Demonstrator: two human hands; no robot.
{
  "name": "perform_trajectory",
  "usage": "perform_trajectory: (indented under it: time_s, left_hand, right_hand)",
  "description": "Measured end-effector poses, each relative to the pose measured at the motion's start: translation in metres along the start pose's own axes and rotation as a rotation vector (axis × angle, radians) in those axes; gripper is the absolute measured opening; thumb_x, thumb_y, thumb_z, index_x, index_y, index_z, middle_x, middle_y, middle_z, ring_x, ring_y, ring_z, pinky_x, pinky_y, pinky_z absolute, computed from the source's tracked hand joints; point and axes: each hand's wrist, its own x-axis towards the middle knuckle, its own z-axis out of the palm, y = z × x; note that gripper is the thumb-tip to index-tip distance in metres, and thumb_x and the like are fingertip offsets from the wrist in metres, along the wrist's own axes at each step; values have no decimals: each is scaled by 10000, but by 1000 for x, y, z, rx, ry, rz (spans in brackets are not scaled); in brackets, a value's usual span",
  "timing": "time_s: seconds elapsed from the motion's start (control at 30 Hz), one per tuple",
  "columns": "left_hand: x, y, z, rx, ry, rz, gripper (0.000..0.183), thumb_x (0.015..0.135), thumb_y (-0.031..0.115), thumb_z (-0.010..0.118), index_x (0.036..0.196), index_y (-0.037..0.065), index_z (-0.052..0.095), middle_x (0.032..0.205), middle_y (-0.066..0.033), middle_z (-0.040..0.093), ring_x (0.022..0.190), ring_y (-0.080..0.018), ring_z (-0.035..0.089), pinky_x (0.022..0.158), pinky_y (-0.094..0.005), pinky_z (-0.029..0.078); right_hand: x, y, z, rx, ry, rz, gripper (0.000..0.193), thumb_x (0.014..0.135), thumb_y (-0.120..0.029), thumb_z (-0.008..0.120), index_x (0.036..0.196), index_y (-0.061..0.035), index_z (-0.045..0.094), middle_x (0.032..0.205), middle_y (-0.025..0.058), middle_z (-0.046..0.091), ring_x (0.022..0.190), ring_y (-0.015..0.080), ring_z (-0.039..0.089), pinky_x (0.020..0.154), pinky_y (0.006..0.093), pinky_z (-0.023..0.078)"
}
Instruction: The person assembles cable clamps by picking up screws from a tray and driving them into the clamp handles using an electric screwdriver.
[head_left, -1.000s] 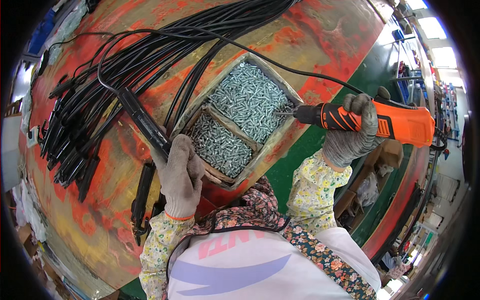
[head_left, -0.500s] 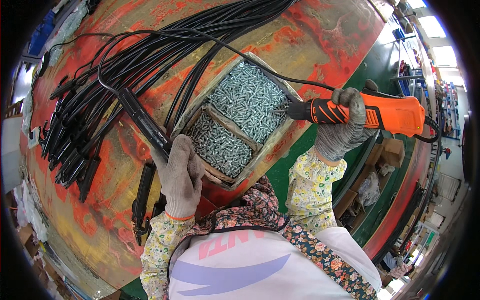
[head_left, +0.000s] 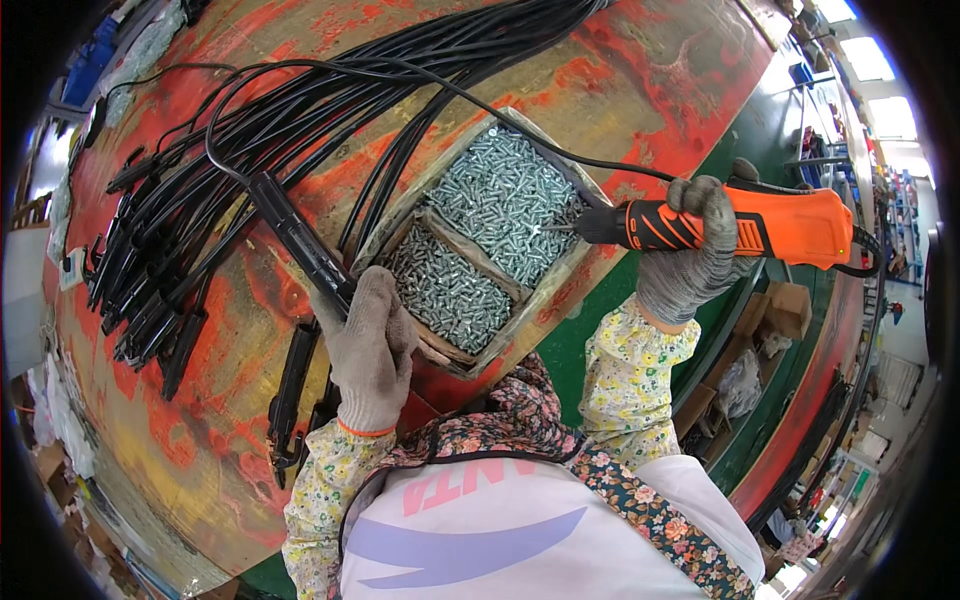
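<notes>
My gloved left hand (head_left: pixel 370 350) grips the lower end of a long black plastic housing (head_left: pixel 300 240) with a cable running from its upper end. In my gloved right hand (head_left: pixel 705 235) is an orange and black electric screwdriver (head_left: pixel 780 222), held level with its tip pointing left. At that tip a screw (head_left: pixel 545 229) shows over the wooden screw box (head_left: pixel 462 133). A divider splits the box into two compartments. Silvery screws (head_left: pixel 495 190) fill the larger one, darker screws (head_left: pixel 450 290) the smaller.
A thick bundle of black cables (head_left: pixel 400 85) crosses the far side of the worn red table (head_left: pixel 200 460). Their black housings (head_left: pixel 150 310) lie piled at left. Another black housing (head_left: pixel 292 390) rests beside my left hand. Cardboard boxes (head_left: pixel 787 308) stand beyond the table at right.
The screwdriver's tip, in the screws before, now shows a screw on its end. Both hands keep their holds, and the whole view has shifted slightly.
</notes>
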Motion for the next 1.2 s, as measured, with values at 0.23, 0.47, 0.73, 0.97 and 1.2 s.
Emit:
perform_trajectory:
  time_s: [0.23, 0.47, 0.73, 0.97, 1.2]
  left_hand:
    - [0, 3, 0, -7, 35, 15, 268, 878, 112, 584, 1061, 85, 390, 684, 13, 454, 443, -54, 372, 352, -213, 281]
    - [1, 6, -9, 54, -41, -130, 382, 844, 90, 606, 1124, 96, 346, 723, -19, 548, 424, -53, 415, 335, -207, 293]
    - [5, 3, -12, -79, -48, -66, 580, 819, 67, 609, 1238, 48, 208, 925, -73, 605, 423, -74, 462, 312, -226, 358]
    - [2, 7, -8, -71, -49, -95, 573, 838, 88, 597, 1259, 58, 208, 1015, -104, 597, 600, -143, 590, 420, -263, 496]
    - [0, 10, -10, -81, -101, -79, 605, 847, 99, 590, 1300, 83, 191, 1119, -149, 561, 826, -210, 628, 532, -306, 550]
  right_hand:
    - [12, -13, 1, 90, -99, 19, 480, 794, -94, 642, 1206, 25, 425, 699, 39, 442, 658, 136, 424, 638, 285, 411]
    - [30, -22, 11, 357, -144, 162, 305, 803, -86, 639, 1052, -27, 474, 706, 46, 472, 661, 138, 476, 628, 297, 448]
    - [21, 4, 13, 281, -126, 189, 455, 797, -84, 656, 1189, 34, 458, 720, 56, 490, 669, 142, 482, 634, 298, 446]
    - [18, 0, 23, 284, -142, 217, 346, 824, -62, 623, 1116, 37, 465, 749, 60, 496, 694, 163, 502, 666, 308, 472]
    - [23, 1, 22, 350, -92, 260, 401, 831, -111, 630, 1183, -8, 467, 749, 59, 525, 694, 175, 536, 634, 305, 491]
